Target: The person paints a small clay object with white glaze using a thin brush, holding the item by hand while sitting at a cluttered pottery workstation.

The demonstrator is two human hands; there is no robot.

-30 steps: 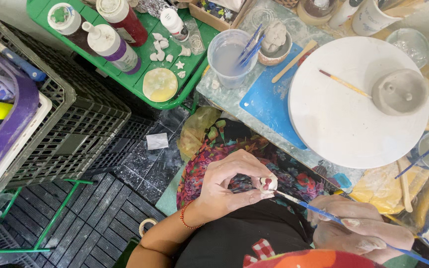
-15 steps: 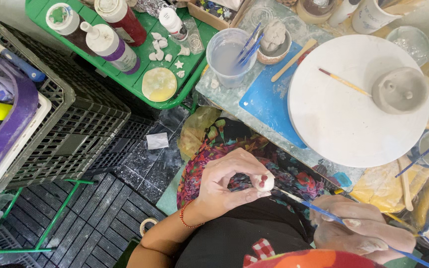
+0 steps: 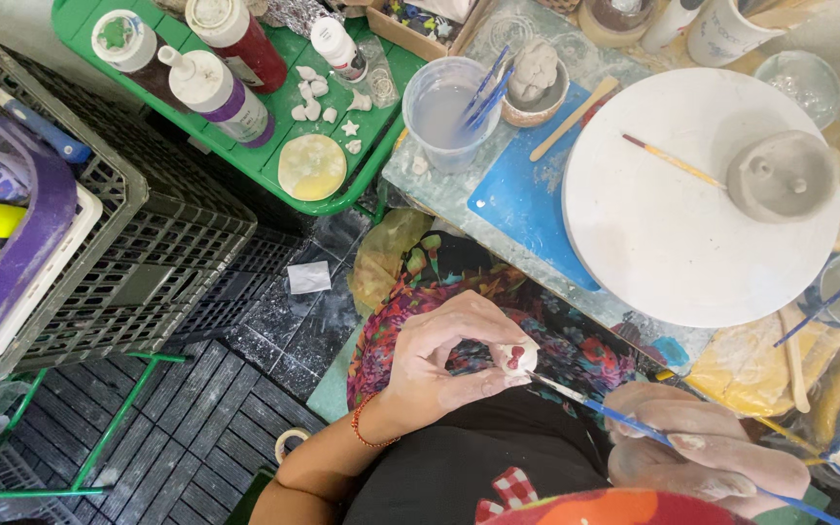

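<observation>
Head view shows the left hand [image 3: 439, 365] pinching a small white clay piece [image 3: 515, 357] with red marks, over the lap. Right hand [image 3: 707, 455] grips a thin blue-handled brush [image 3: 614, 413], its tip touching the piece.

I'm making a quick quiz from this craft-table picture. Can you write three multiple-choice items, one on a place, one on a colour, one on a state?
1. Where does the grey clay piece sit?
A. on the round white board
B. in the black crate
C. on the green tray

2. What colour is the tray under the paint bottles?
A. blue
B. green
C. red

3. What is the left hand doing?
A. resting empty
B. gripping a bottle
C. pinching a small white piece

Key: 1 A, it stands on the board's right part. 2 B, the rim is green. 3 C, the fingers close round it while the brush in the right hand meets it.
</observation>
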